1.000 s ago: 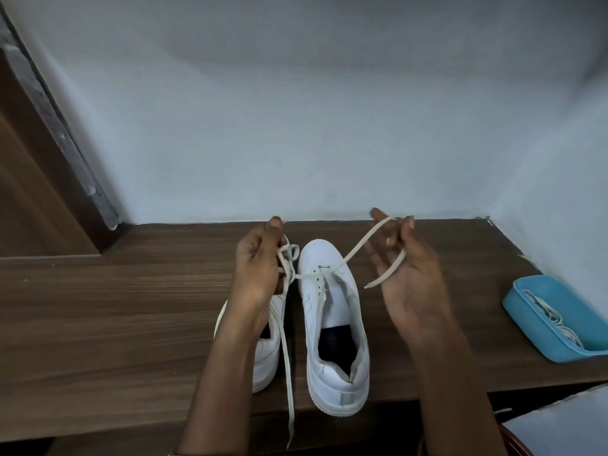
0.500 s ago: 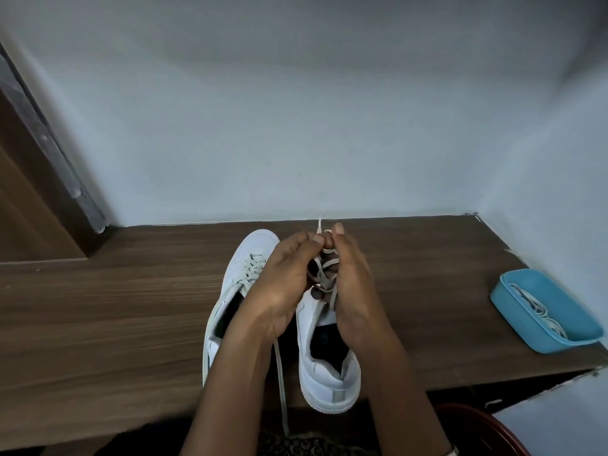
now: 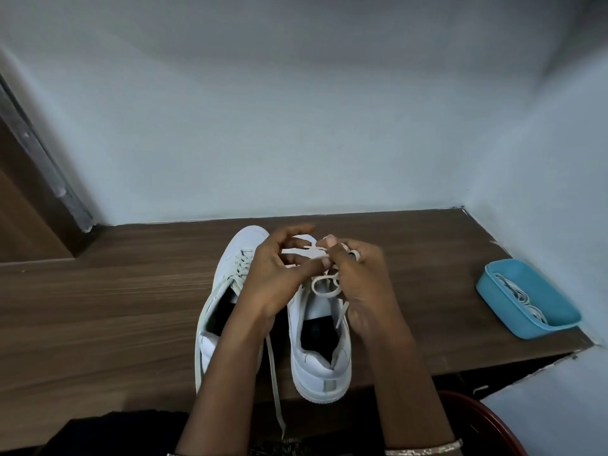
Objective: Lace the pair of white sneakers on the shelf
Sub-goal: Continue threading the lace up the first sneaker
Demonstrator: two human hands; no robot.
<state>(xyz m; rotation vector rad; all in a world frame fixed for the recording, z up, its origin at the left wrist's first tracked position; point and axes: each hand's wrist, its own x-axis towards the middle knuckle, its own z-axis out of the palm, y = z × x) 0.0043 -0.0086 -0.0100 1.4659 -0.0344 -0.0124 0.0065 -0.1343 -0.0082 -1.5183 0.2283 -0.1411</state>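
**Lot: white lace, held two-handed over the right sneaker**

Left grip (image 3: 274, 278): fingers curled, thumb and fingertips pinching the lace (image 3: 324, 287); right grip (image 3: 362, 281): closed round the same lace, a small loop showing between the two hands; one lace tail (image 3: 274, 386) hangs past the shelf's near edge; right sneaker (image 3: 320, 360): upright, toe far, mid-shelf, under both hands; left sneaker (image 3: 227, 284): just beside it on the left, laces showing; shelf (image 3: 98, 307): dark wood; blue tray (image 3: 503, 274): far right, holding white laces.
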